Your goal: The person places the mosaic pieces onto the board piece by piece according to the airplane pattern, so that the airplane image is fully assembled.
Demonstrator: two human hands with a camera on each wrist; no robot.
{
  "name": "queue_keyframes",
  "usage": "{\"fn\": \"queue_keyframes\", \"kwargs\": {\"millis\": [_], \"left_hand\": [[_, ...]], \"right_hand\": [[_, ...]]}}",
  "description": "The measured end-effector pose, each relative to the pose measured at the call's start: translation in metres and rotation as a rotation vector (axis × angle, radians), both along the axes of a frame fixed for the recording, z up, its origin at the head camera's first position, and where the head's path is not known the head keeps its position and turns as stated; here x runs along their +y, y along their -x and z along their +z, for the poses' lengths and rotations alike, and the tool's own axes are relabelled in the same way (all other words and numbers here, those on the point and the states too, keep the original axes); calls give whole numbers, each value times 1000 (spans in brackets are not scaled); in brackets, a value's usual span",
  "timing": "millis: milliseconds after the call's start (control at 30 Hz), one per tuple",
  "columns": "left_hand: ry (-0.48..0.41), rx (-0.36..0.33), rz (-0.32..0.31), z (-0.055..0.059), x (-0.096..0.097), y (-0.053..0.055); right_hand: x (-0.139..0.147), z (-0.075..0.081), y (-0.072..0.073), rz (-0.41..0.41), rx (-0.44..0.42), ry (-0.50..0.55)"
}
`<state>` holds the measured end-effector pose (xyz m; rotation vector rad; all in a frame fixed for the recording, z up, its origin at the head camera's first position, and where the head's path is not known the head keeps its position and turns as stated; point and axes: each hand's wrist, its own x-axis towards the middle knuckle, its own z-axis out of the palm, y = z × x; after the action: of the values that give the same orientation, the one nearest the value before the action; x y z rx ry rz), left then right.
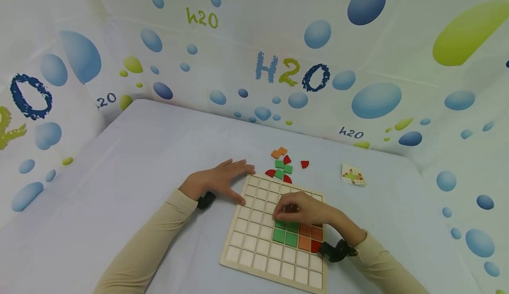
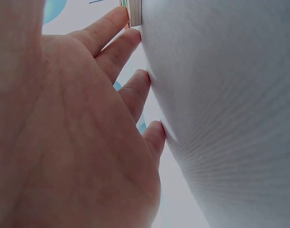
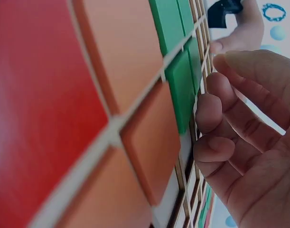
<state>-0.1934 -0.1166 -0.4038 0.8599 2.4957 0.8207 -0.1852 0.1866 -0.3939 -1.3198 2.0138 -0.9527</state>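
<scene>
A pale wooden grid board (image 1: 249, 242) lies on the table, partly filled with colored tiles. My left hand (image 1: 220, 180) spreads at its upper left, thumb at the left edge and fingertips by the top corner. In the left wrist view, the fingertips (image 2: 144, 78) rest on the table, close to the board's edge (image 2: 135, 13). My right hand (image 1: 304, 209) hovers low over the board, fingers curled and thumb meeting index finger beside the green square tiles (image 1: 279, 235). No tile shows between those fingers (image 3: 209, 111). Orange square tiles (image 1: 305, 242) and a red tile (image 1: 316, 246) sit toward the right edge.
Beyond the board lie loose orange squares (image 1: 276, 154), green squares (image 1: 288, 169) and red quarter-round pieces (image 1: 304, 164). A small pattern card (image 1: 353, 175) is at the far right. A printed curtain (image 1: 238, 42) stands behind the table.
</scene>
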Motion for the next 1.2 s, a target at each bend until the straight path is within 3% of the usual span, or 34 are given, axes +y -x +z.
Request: {"fn": "queue_keyframes", "kwargs": {"millis": [300,667,1200], "left_hand": [[-6,3,-2,0,-1,0],[-9,9,-3,-1,-2,0],[-11,1,-5,-2,0,0]], "right_hand": [[3,5,16,-10,-29,-29],[2,5,30,-42,30,-34],[1,3,51,-156,82,-8]]}}
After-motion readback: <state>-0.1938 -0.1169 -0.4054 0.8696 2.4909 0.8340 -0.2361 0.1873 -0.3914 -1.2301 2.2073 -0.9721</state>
